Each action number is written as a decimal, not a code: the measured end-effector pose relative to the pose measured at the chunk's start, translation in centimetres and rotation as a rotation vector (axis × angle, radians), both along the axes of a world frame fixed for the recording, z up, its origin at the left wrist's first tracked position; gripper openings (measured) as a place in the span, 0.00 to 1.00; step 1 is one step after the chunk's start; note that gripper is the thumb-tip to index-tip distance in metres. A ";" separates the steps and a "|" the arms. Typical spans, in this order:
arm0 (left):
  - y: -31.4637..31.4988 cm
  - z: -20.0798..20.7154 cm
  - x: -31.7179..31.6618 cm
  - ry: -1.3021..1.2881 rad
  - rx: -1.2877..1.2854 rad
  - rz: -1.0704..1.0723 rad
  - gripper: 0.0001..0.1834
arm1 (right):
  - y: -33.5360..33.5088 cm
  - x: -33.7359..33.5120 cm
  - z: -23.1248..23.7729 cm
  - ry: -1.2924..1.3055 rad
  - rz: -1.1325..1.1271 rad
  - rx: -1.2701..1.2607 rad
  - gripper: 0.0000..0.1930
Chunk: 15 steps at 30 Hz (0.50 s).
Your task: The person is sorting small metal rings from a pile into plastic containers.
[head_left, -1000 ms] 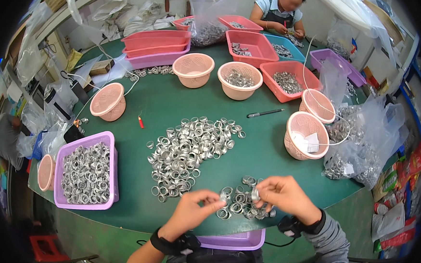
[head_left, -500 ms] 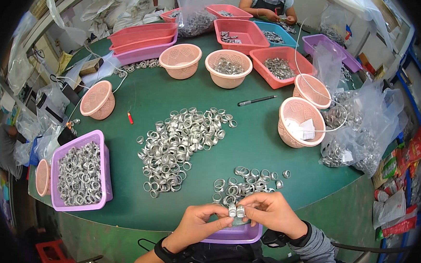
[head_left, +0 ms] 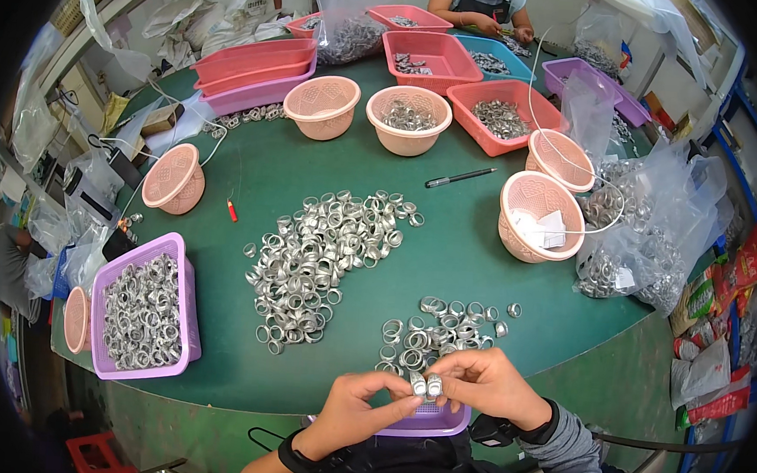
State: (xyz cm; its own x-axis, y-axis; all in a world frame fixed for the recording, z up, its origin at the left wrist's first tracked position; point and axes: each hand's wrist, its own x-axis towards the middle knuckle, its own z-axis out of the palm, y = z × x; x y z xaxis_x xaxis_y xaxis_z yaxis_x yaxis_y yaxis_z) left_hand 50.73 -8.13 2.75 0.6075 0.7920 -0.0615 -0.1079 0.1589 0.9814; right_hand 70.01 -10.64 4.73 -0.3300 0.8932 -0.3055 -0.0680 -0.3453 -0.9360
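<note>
Silver metal rings are pinched in both hands, held side by side above a purple basket [head_left: 441, 425] at the table's near edge. My left hand [head_left: 358, 406] has one ring [head_left: 418, 385] between thumb and fingertips. Beside it, my right hand [head_left: 492, 387] grips the other ring [head_left: 434, 386] the same way. Just beyond my fingers lies a small group of loose rings [head_left: 451, 323]. A larger heap of rings [head_left: 316, 259] spreads over the green table [head_left: 227, 297] to the left of that group.
A purple basket full of rings [head_left: 185, 311] stands on the left. Several pink baskets [head_left: 321, 112] and red trays [head_left: 432, 62] line the back. Bags of rings [head_left: 638, 244] sit at the right, near a pen [head_left: 460, 178]. Across the table, another person [head_left: 479, 8] handles small parts.
Both hands stay nearly in place, with the two rings turned slightly between the fingers. The view has shifted a little. Across the table, the other person's hands have moved slightly.
</note>
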 end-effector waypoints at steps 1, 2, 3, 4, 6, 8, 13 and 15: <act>-0.1 0.1 0.0 -0.010 -0.039 -0.004 0.05 | 0.0 0.0 0.1 0.000 0.000 0.000 0.08; -0.1 0.3 0.0 -0.010 -0.039 -0.004 0.05 | -0.1 -0.1 0.2 -0.002 -0.001 -0.011 0.08; -0.1 0.4 -0.1 -0.028 -0.087 -0.014 0.05 | -0.1 -0.2 0.3 -0.003 -0.001 -0.021 0.08; -0.1 0.5 -0.1 -0.047 -0.135 -0.024 0.05 | -0.1 -0.2 0.3 -0.003 0.000 -0.021 0.08; -0.2 0.6 -0.2 -0.050 -0.147 -0.027 0.05 | -0.1 -0.3 0.3 -0.005 0.010 -0.031 0.08; -0.2 0.6 -0.3 -0.054 -0.158 -0.031 0.05 | -0.1 -0.3 0.4 -0.002 0.015 -0.029 0.08; -0.3 0.8 -0.4 -0.047 -0.216 -0.027 0.05 | -0.1 -0.5 0.5 -0.001 0.018 -0.053 0.08; -0.3 0.6 -0.5 0.003 -0.133 -0.012 0.05 | -0.2 -0.6 0.4 0.020 0.013 -0.041 0.08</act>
